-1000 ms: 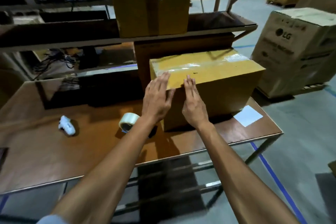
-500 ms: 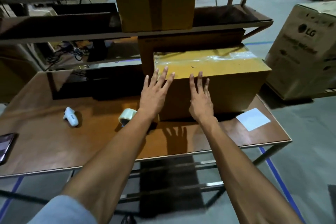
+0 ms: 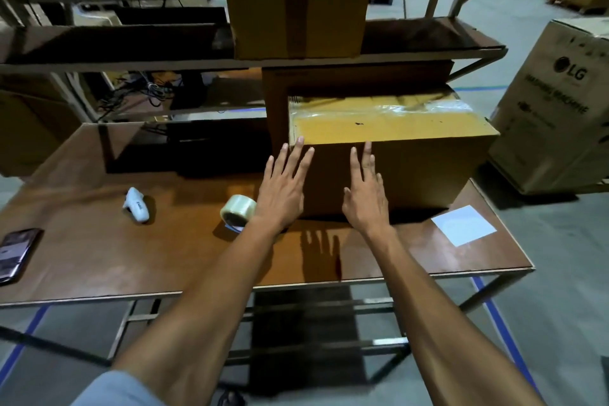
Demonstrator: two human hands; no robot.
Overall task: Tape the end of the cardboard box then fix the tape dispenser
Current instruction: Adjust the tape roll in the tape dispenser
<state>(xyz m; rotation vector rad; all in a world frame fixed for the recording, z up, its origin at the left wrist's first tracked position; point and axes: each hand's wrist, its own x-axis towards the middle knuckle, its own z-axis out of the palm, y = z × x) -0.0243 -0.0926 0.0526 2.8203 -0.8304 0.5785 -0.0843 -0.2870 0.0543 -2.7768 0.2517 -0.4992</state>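
While your left hand [image 3: 280,189] and right hand [image 3: 364,196] lie flat with fingers straight against the near side of the box [image 3: 392,142], neither grips anything. Clear tape runs along the box top beyond your fingertips. The tape roll [image 3: 238,210] sits on the table [image 3: 131,257] just beside your left wrist.

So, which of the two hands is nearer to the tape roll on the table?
Left. The left hand is just right of the tape roll, its wrist almost beside it. The right hand is farther right, flat against the box.
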